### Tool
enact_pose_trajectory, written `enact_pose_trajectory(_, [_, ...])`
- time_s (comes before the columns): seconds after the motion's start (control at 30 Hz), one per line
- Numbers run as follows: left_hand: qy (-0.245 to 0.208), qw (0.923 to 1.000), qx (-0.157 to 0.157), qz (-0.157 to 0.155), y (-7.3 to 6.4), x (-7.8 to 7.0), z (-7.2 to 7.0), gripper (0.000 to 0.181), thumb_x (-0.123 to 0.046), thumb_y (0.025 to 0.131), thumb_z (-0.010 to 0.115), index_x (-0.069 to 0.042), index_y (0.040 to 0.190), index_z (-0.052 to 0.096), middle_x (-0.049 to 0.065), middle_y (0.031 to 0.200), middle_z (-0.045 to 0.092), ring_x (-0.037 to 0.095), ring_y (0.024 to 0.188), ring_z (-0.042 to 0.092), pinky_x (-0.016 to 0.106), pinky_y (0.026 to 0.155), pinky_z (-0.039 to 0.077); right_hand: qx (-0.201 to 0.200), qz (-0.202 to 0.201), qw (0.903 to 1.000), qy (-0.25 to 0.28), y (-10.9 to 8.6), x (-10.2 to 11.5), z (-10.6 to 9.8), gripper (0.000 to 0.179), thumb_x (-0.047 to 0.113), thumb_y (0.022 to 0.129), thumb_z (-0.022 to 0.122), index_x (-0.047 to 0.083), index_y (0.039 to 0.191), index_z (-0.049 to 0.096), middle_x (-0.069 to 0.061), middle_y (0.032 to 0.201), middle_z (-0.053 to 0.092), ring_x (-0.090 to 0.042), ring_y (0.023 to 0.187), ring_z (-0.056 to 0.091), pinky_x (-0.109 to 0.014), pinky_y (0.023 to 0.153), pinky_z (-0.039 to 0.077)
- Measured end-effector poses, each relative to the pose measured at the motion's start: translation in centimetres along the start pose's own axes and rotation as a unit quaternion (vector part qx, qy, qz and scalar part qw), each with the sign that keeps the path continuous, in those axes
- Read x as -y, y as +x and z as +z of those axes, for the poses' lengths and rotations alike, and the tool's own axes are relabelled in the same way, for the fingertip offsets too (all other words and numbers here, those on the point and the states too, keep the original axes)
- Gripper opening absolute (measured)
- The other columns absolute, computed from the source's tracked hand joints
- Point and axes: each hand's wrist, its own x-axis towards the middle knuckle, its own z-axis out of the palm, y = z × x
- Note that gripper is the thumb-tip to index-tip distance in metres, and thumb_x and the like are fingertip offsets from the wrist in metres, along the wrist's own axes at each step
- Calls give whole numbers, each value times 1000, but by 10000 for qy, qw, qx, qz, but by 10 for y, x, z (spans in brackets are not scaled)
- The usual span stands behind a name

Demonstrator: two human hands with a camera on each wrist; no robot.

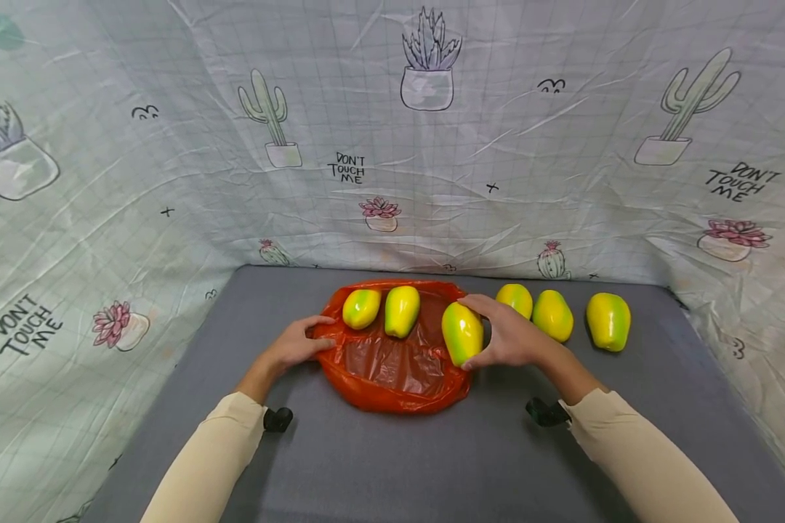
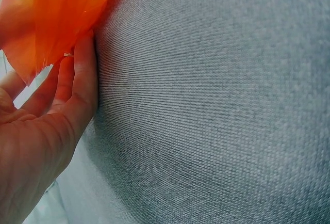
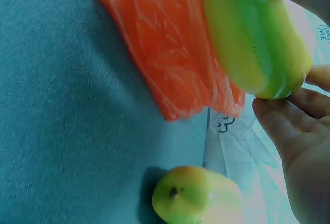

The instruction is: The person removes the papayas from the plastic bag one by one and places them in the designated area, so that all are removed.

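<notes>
A pale, creased sheet (image 1: pixel 471 240) rises along the far edge and both side edges of the grey table (image 1: pixel 379 465); a cactus (image 1: pixel 269 109) is drawn above the surface's far left corner, a second cactus (image 1: pixel 697 98) above its far right corner; a potted spiky plant (image 1: pixel 427 87) sits between them; lettering (image 1: pixel 348 168) reads "DON'T TOUCH ME".
</notes>
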Motion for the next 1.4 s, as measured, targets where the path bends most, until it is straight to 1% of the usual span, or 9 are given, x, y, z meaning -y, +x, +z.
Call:
enact_pose_trajectory(0.3, [-43,10000,1,36,0,2,0,57,-21,95,74,-7,148,55,23,133,58,16,89,64,26,75,54,-108,-138,9998,-44,-12,-4,-7,106,41,65,99,4,150,48,-15,152,54,-33,127,58,-59,108,48])
enact_pose_trajectory(0.43, [-138,9999,49,42,0,1,0,58,-19,95,73,-7,148,54,23,134,58,16,88,64,27,74,54,-61,-98,9999,-32,-18,-3,-10,107,39,64,99,5,151,47,-13,152,54,-31,127,57,-59,108,49])
enact_pose_trajectory(0.6, [-121,9999,33,25,-1,1,0,58,-20,96,73,-7,149,53,23,135,57,17,90,64,26,75,55,-50,-13,10000,8,-25,-2,-15,107,39,64,100,8,151,47,-10,149,56,-28,126,58,-59,108,49])
enact_pose_trajectory(0.93, [-154,9998,75,-50,0,1,-1,58,-22,96,73,-8,149,53,22,135,58,18,93,65,26,77,55,-93,100,9991,-397,-42,-10,-18,110,50,65,97,6,152,46,-12,149,56,-31,126,58,-61,106,49])
enact_pose_trajectory(1.13, [-58,10000,29,-26,1,3,0,58,-22,95,74,-7,148,54,22,134,58,17,90,65,26,76,55,-186,137,9984,-507,-52,-13,-21,109,50,64,98,7,151,47,-11,147,58,-30,122,59,-61,105,50])
enact_pose_trajectory(1.4, [-147,9999,55,7,0,3,-1,58,-22,96,73,-7,148,54,23,135,58,17,90,65,26,76,55,-224,281,9981,-507,-65,-18,-28,109,50,66,97,5,151,46,-15,149,55,-34,126,57,-64,106,47])
